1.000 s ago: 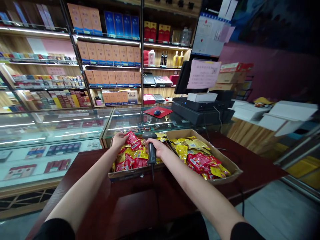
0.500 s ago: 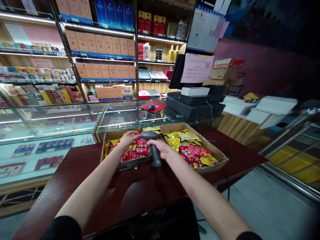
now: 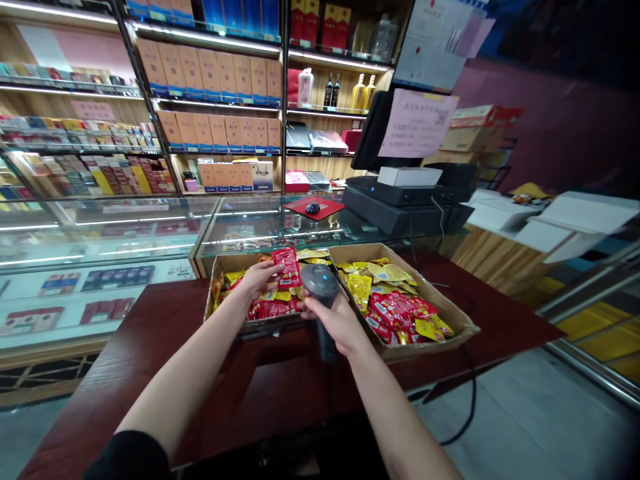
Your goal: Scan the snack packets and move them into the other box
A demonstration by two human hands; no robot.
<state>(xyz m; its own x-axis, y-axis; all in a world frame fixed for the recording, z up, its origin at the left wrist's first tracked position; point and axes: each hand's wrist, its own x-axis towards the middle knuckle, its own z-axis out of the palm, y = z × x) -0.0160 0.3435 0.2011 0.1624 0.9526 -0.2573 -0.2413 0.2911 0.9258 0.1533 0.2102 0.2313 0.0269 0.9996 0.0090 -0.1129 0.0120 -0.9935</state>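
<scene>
Here, the left hand (image 3: 260, 279) pinches a red snack packet (image 3: 289, 267) upright above a cardboard tray (image 3: 235, 261) on the bench (image 3: 150, 327), close to the barcode scanner (image 3: 320, 285) (its head tipped toward the packet) gripped in the right hand (image 3: 336, 321).

**Two Cardboard Trays Bar the Way Forward**

Forward reach over the dark-red wooden table (image 3: 140, 333) is stopped by a low brown cardboard tray (image 3: 233, 261) and its twin (image 3: 430, 290), set just beside each other, with a glass display counter (image 3: 250, 227) behind them. Between the left hand (image 3: 260, 279), on a red snack packet (image 3: 287, 267), and the right hand (image 3: 333, 320), the gap is taken up by a black handheld barcode scanner (image 3: 320, 283). Room is left above the trays and over the table's near edge.
</scene>
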